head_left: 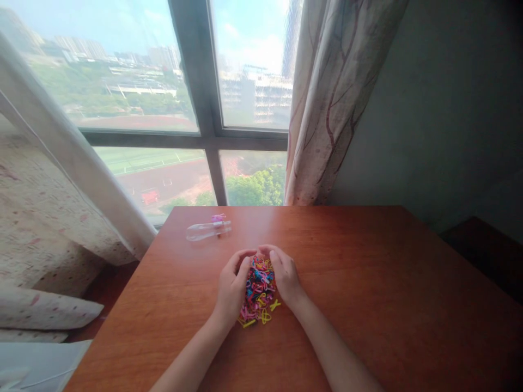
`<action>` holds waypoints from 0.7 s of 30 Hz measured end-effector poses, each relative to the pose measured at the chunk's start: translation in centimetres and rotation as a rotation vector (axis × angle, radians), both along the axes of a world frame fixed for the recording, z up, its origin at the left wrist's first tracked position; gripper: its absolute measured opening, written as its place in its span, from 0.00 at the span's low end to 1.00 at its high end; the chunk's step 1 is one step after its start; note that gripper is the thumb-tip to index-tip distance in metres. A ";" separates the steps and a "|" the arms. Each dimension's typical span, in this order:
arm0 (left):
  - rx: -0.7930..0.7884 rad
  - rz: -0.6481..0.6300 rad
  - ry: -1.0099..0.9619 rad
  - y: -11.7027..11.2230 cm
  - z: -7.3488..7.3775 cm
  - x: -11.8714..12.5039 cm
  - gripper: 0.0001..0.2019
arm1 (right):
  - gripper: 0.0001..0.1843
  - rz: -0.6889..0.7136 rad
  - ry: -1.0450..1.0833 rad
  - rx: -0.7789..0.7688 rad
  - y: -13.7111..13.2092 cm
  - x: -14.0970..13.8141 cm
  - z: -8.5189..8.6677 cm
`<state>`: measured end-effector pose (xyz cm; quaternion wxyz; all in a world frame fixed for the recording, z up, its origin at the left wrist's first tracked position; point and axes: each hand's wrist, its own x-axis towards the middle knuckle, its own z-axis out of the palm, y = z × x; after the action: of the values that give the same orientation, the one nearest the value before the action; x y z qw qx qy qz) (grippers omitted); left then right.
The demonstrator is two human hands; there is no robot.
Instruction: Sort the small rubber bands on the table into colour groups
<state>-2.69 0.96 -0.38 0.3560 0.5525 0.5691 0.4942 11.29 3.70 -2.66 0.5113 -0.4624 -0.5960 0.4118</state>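
A heap of small coloured rubber bands (pixel 258 291) lies on the brown wooden table (pixel 368 283) in front of me. My left hand (pixel 232 286) is cupped against the heap's left side, fingers curved and pressed together. My right hand (pixel 285 275) is cupped against its right side the same way. The fingertips of both hands nearly meet at the far edge of the heap. Neither hand lifts anything; a few yellow and pink bands lie loose at the near edge.
A clear plastic bottle (pixel 207 230) with a pink bit at its top lies on its side at the table's far left. A window (pixel 204 109) and curtains (pixel 330 103) stand behind the table. A patterned cushion (pixel 36 305) sits to the left.
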 end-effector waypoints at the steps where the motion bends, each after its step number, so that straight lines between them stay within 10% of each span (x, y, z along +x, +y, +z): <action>1: -0.001 0.033 -0.040 0.0 0.0 -0.3 0.17 | 0.21 -0.008 0.010 -0.006 0.0 0.0 -0.1; 15: 0.059 0.314 -0.218 -1.3 -0.9 2.7 0.16 | 0.19 -0.318 0.103 0.006 -2.5 -3.1 -0.5; 21: 0.073 0.246 -0.035 0.4 -0.8 -1.7 0.17 | 0.21 -0.293 0.029 0.010 -0.2 -0.1 -1.4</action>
<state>-4.39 1.40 -1.13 0.2819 0.4825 0.6079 0.5641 11.23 3.51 -4.08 0.5769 -0.5358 -0.5165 0.3366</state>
